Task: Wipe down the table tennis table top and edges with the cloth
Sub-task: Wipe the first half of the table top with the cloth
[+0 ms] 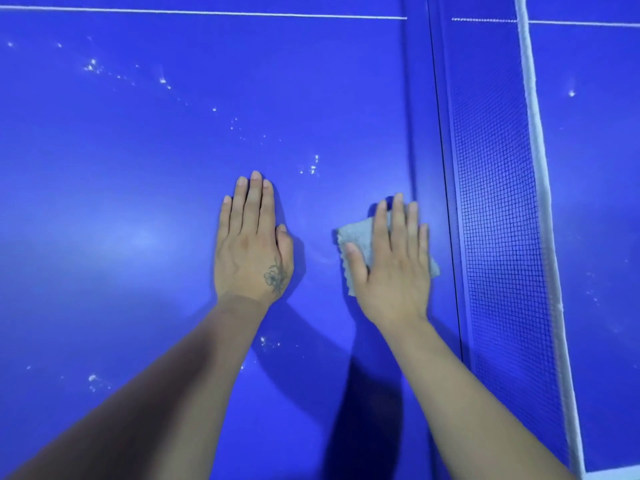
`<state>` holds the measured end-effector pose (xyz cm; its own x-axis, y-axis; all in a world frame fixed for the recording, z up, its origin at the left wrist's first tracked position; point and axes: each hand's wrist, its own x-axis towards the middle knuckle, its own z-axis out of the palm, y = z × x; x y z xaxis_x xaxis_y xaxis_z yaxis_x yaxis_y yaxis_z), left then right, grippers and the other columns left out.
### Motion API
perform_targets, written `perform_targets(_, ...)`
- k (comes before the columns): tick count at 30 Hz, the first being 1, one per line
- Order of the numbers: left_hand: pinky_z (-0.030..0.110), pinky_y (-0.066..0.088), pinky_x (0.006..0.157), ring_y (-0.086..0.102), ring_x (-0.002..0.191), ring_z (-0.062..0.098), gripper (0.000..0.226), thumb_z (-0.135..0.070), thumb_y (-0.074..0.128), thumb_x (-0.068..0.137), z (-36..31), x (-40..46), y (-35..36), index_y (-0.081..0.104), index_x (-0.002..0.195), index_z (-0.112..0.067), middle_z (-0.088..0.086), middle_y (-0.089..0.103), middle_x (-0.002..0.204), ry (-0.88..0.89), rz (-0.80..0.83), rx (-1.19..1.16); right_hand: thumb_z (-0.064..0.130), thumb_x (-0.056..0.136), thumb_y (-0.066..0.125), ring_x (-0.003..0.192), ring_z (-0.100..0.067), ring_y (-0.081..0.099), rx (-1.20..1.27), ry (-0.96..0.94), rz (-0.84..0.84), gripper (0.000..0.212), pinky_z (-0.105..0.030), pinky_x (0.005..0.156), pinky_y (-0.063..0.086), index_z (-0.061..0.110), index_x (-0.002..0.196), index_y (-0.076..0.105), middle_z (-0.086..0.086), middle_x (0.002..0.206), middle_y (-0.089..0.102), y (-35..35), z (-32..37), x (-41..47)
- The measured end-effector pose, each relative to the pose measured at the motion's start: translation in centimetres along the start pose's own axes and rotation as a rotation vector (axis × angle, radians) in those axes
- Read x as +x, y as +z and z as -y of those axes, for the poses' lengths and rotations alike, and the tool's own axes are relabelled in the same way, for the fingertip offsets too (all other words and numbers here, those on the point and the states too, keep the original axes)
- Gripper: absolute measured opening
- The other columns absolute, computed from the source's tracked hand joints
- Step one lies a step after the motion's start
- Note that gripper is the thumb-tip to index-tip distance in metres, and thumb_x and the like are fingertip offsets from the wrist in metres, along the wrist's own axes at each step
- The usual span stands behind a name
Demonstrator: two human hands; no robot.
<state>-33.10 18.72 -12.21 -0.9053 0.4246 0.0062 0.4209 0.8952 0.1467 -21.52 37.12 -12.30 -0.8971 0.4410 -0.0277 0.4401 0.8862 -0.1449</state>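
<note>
Right hand (391, 268): flat, fingers (398, 220) straight, pressing small pale grey folded cloth (356, 233) onto glossy blue table tennis table (138, 202), just beside dark mesh net (498, 202); palm pressure likely drives wipe; left hand (252, 247): flat, fingers together, bare on table, probably bracing lean; cloth: crumpled, scalloped edge, mostly hidden under palm; white specks (311, 166) on table just beyond hands.

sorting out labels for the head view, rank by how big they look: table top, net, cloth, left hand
1. table top, fills most of the view
2. net, a long strip
3. left hand
4. cloth, though the right hand presses flat on it and hides most of it, so its rank below the left hand is unsure
</note>
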Motion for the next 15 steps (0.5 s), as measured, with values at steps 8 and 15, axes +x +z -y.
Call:
perform_targets(8, 0.048, 0.014, 0.133, 0.01, 0.166, 0.026, 0.067, -0.027, 0.035, 0.106, 0.2, 0.1, 0.1, 0.023, 0.168, -0.004, 0.01, 0.018, 0.177, 0.0, -0.01, -0.023, 0.063, 0.108, 0.024, 0.166, -0.034, -0.005, 0.02, 0.276, -0.026, 0.086, -0.055, 0.133, -0.001, 0.005, 0.17, 0.016, -0.018, 0.179, 0.002, -0.5, -0.7, 12.4)
perform_targets(15, 0.049, 0.015, 0.133, 0.013, 0.165, 0.026, 0.066, -0.028, 0.033, 0.106, 0.4, 0.0, 0.0, 0.027, 0.166, -0.001, 0.012, 0.021, 0.176, 0.002, -0.03, -0.07, 0.067, 0.108, 0.018, 0.166, -0.037, -0.001, 0.053, 0.114, -0.02, 0.087, -0.056, 0.133, -0.002, 0.006, 0.17, 0.019, -0.02, 0.178, 0.004, 1.1, 10.2, 15.4)
